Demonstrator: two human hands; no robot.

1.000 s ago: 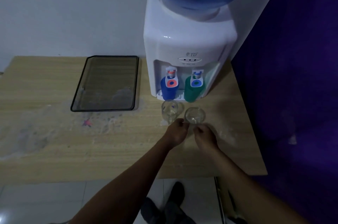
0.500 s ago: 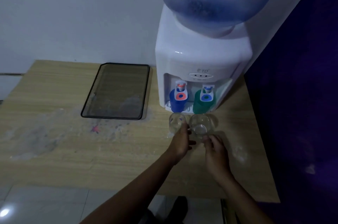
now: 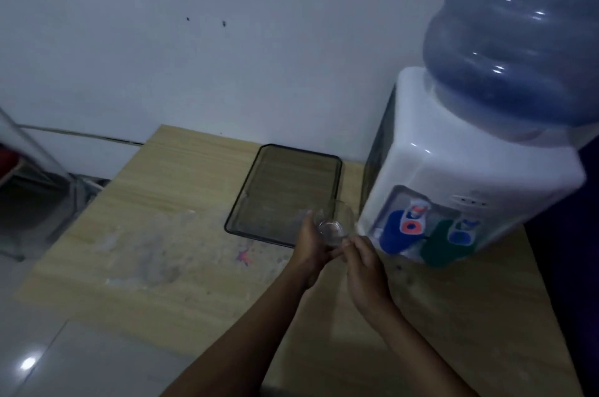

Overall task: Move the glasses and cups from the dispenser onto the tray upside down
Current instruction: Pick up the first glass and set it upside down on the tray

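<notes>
My left hand (image 3: 309, 246) and my right hand (image 3: 364, 255) together hold clear glass (image 3: 330, 229) in the air, just over the near right corner of the tray. A second clear rim (image 3: 345, 210) shows behind it, and I cannot tell if the two glasses are stacked or side by side. The dark, shallow tray (image 3: 301, 150) lies on the wooden table left of the white dispenser (image 3: 453, 163) and holds nothing. A blue cup (image 3: 393, 234) and a green cup (image 3: 440, 246) stand under the dispenser's taps.
The big blue water bottle (image 3: 515, 53) tops the dispenser at the right. The wooden table (image 3: 168, 202) has pale smears and a pink mark near its middle. A white wall stands behind, a dark purple surface (image 3: 570, 283) on the right, and floor off the left edge.
Both glasses have left the table in front of the dispenser. My hands have lifted them and moved left toward the tray's near right corner. The view has swung left.
</notes>
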